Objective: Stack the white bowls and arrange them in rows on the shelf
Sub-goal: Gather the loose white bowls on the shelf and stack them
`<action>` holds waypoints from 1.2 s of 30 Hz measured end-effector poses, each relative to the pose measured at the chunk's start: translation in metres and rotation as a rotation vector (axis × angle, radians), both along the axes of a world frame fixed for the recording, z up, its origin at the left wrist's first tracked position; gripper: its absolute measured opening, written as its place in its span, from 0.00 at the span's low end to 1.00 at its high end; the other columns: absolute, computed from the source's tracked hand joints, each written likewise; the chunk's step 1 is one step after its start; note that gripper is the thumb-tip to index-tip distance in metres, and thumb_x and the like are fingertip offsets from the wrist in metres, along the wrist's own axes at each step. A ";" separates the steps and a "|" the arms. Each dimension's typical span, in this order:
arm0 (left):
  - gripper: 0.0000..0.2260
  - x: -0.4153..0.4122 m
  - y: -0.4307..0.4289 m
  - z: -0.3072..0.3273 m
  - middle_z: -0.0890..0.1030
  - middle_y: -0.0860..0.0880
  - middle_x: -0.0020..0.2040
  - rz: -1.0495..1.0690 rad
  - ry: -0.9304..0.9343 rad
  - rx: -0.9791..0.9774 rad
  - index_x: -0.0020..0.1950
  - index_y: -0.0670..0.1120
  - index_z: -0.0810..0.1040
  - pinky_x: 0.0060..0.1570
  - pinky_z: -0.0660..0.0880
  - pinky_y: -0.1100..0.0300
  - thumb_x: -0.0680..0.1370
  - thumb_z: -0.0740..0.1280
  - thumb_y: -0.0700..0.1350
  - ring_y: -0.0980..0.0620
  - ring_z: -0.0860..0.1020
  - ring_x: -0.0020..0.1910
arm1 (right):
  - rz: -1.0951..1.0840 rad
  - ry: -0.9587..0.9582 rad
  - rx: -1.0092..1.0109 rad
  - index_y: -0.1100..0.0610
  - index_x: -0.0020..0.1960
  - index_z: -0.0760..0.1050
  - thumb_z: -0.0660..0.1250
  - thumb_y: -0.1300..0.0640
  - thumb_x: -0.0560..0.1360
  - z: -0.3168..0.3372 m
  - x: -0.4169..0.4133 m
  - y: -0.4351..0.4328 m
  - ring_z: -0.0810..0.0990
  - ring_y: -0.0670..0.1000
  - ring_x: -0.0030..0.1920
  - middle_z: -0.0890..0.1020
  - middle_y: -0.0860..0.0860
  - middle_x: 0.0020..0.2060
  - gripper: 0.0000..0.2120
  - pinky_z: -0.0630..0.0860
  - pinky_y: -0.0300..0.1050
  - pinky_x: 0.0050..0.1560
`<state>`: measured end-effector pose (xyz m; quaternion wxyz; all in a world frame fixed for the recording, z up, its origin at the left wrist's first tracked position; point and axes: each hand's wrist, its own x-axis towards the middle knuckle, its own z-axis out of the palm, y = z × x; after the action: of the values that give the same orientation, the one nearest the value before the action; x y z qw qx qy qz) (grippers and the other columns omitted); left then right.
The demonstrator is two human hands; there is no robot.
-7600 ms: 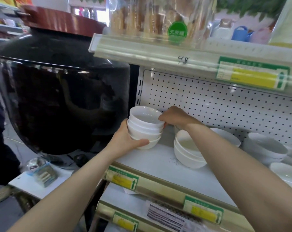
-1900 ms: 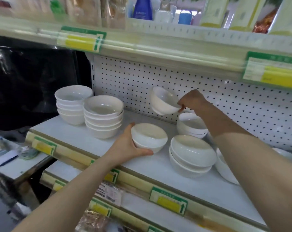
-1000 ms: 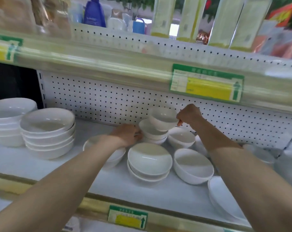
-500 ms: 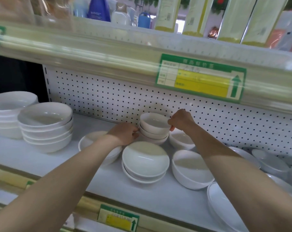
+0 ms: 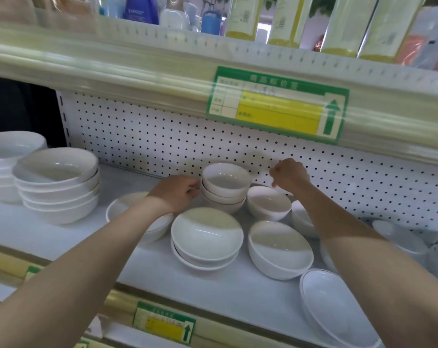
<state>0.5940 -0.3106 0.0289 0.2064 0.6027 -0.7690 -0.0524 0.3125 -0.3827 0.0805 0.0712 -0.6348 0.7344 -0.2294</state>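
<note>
While the left hand (image 5: 174,195) closes its grip on the left side of the stack of small bowls (image 5: 224,189), three white bowls nested at the back edge of the shelf (image 5: 213,285), the right hand (image 5: 289,175) hangs to the right of the stack's top. It is apart from the stack, with fingers curled and nothing seen in its grip.

Below that hand stands a single small bowl (image 5: 268,203), just beside the stack. In front of the stack lies a pair of wider bowls (image 5: 206,237), and to the right of the pair is one deep bowl (image 5: 279,247). The left forearm passes over another bowl (image 5: 123,209).

Toward the left end of the shelf stands a stack of four wide bowls (image 5: 58,187). Near the front edge on the right, shallow dishes (image 5: 338,305) lie tilted. The pegboard (image 5: 137,136) closes the back.

On the upper shelf's edge hangs a green and yellow price label (image 5: 278,104) with a green arrow pointing up; its Chinese writing is too blurred to read. A similar label (image 5: 165,325) sits on the front edge.
</note>
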 end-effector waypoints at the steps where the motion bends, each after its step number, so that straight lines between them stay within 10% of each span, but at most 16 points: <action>1: 0.12 0.001 -0.001 0.000 0.82 0.50 0.60 -0.005 0.031 -0.029 0.61 0.48 0.79 0.55 0.74 0.53 0.81 0.61 0.48 0.46 0.78 0.59 | -0.044 0.093 0.004 0.58 0.38 0.76 0.60 0.60 0.74 -0.002 -0.009 0.001 0.79 0.55 0.46 0.83 0.52 0.38 0.09 0.75 0.50 0.55; 17: 0.11 -0.003 0.007 -0.001 0.84 0.48 0.54 -0.004 0.076 0.007 0.58 0.46 0.79 0.54 0.76 0.50 0.81 0.63 0.49 0.46 0.80 0.53 | -0.094 0.157 0.123 0.59 0.36 0.66 0.60 0.66 0.72 -0.012 -0.033 0.004 0.74 0.57 0.45 0.73 0.55 0.36 0.07 0.75 0.54 0.57; 22: 0.13 -0.005 0.008 0.000 0.83 0.50 0.58 -0.003 0.098 0.007 0.62 0.46 0.77 0.56 0.75 0.51 0.80 0.64 0.49 0.48 0.80 0.56 | -0.124 -0.040 0.033 0.60 0.32 0.67 0.64 0.63 0.74 0.032 -0.036 0.013 0.71 0.50 0.28 0.74 0.52 0.24 0.13 0.67 0.39 0.27; 26: 0.15 -0.005 0.011 0.000 0.81 0.50 0.62 -0.017 0.146 0.030 0.67 0.48 0.76 0.59 0.74 0.53 0.80 0.64 0.48 0.49 0.79 0.59 | -0.042 -0.135 0.028 0.56 0.29 0.70 0.61 0.61 0.76 0.058 -0.007 0.025 0.69 0.47 0.27 0.72 0.45 0.13 0.16 0.67 0.37 0.23; 36: 0.16 -0.002 0.023 0.006 0.83 0.47 0.56 -0.030 0.155 0.061 0.62 0.49 0.79 0.58 0.75 0.50 0.78 0.60 0.53 0.46 0.80 0.55 | 0.060 -0.168 0.017 0.61 0.33 0.76 0.59 0.67 0.70 0.026 0.056 0.020 0.75 0.49 0.28 0.81 0.52 0.25 0.10 0.80 0.45 0.38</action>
<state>0.5923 -0.2874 0.0347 0.2462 0.5914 -0.7576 -0.1255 0.3683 -0.3630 0.1062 0.1448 -0.6346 0.7083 -0.2732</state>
